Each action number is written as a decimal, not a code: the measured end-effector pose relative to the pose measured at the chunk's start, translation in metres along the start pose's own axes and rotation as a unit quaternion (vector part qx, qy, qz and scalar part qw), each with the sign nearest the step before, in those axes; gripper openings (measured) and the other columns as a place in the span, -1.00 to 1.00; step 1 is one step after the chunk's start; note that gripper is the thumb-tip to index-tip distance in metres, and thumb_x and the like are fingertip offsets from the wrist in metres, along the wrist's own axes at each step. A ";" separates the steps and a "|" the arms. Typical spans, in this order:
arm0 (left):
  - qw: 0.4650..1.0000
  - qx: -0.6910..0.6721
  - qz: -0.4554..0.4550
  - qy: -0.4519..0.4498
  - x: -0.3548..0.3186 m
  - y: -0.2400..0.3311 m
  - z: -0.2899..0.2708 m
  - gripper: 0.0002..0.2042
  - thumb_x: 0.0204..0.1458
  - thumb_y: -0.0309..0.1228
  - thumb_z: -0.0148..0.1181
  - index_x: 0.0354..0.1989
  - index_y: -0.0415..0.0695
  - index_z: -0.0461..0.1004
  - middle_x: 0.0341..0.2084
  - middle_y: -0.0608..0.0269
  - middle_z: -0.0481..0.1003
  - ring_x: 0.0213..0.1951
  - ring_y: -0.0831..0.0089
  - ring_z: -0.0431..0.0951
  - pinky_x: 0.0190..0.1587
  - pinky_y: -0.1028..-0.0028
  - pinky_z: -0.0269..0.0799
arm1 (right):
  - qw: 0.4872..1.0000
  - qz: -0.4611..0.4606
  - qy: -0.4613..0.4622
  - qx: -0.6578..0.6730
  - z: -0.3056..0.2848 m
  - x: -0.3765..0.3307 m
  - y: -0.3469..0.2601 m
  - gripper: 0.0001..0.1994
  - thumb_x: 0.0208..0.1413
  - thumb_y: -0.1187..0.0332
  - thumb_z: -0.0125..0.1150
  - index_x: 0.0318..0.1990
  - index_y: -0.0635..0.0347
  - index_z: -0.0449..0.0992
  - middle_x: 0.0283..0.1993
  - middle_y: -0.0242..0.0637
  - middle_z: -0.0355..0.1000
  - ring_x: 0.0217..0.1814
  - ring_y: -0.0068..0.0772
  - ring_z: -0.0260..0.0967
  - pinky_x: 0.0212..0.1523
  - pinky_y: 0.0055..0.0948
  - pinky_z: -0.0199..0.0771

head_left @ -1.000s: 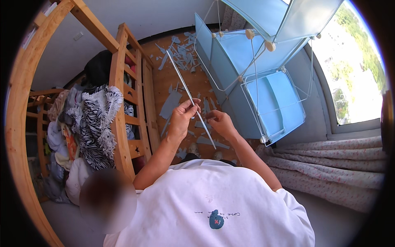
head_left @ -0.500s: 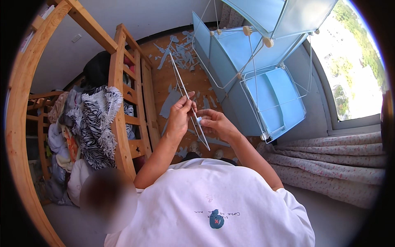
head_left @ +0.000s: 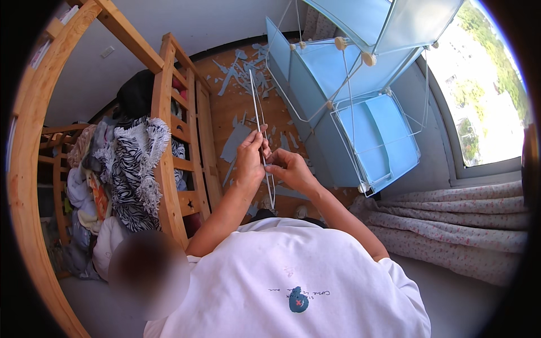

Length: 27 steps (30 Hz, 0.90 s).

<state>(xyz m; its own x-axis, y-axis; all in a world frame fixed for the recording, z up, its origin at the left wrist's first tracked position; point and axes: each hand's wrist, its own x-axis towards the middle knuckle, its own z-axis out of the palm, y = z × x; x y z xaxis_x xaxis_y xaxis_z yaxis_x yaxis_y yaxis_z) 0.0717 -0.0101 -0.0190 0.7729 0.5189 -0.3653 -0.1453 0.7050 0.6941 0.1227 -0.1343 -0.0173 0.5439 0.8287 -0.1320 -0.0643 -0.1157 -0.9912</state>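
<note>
A slim white wire frame (head_left: 255, 101) is held upright before my chest, turned nearly edge-on. My left hand (head_left: 249, 160) is closed round its middle, thumb on the near side. Against the frame's right side, just below, the fingers of my right hand (head_left: 294, 170) are pinched closed. A small pale bit shows at those fingertips, too small to make out. Under the hands, torn light-blue scraps (head_left: 232, 143) litter the wooden floor.
To the right stands a light-blue cube storage rack (head_left: 321, 135) of wire frames and round connectors, beside a window (head_left: 484, 107) and a patterned curtain (head_left: 451, 225). A wooden bunk bed (head_left: 163, 112) with piled clothes (head_left: 135, 169) is at left. A blurred round patch (head_left: 149, 273) covers the lower left.
The wire frame has swung more upright: its top shifted right and its lower end left. My right hand has moved slightly left along with it.
</note>
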 end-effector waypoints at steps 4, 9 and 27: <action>0.999 -0.003 -0.022 0.031 0.002 0.005 0.006 -0.78 0.16 -0.41 -0.15 -0.12 -0.23 0.36 -0.68 0.40 0.22 -0.71 0.66 0.11 -0.65 0.63 0.03 | 0.999 -0.025 -0.022 -0.003 0.001 0.001 -0.001 -0.88 -0.06 0.52 0.17 -0.37 0.33 0.36 -0.45 -0.38 0.37 -0.42 -0.65 0.23 -0.37 -0.57 0.29; 0.997 -0.039 -0.034 0.065 0.022 0.013 -0.013 -0.79 0.18 -0.39 -0.19 -0.14 -0.20 0.34 -0.68 0.42 0.20 -0.75 0.67 0.05 -0.69 0.62 -0.04 | 0.995 -0.057 -0.031 -0.079 0.016 -0.012 -0.015 -0.88 -0.07 0.51 0.16 -0.42 0.35 0.35 -0.49 -0.25 0.39 -0.48 -0.54 0.24 -0.41 -0.50 0.30; 0.986 -0.046 -0.161 -0.001 0.010 0.011 -0.005 -0.75 0.19 -0.33 -0.20 -0.12 -0.22 0.31 -0.76 0.39 0.19 -0.75 0.63 0.10 -0.70 0.60 0.05 | 0.935 -0.193 -0.005 -0.297 0.008 0.001 -0.011 -0.71 -0.01 0.25 0.14 -0.62 0.24 0.32 -0.71 -0.21 0.30 -0.66 -0.14 0.25 -0.61 -0.29 0.21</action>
<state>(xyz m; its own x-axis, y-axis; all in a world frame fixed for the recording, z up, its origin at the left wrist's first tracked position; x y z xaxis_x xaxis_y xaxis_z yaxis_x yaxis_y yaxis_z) 0.0753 0.0052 -0.0185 0.7892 0.2606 -0.5561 0.0519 0.8739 0.4833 0.1168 -0.1276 -0.0064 0.4223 0.8763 0.2317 0.6131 -0.0878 -0.7851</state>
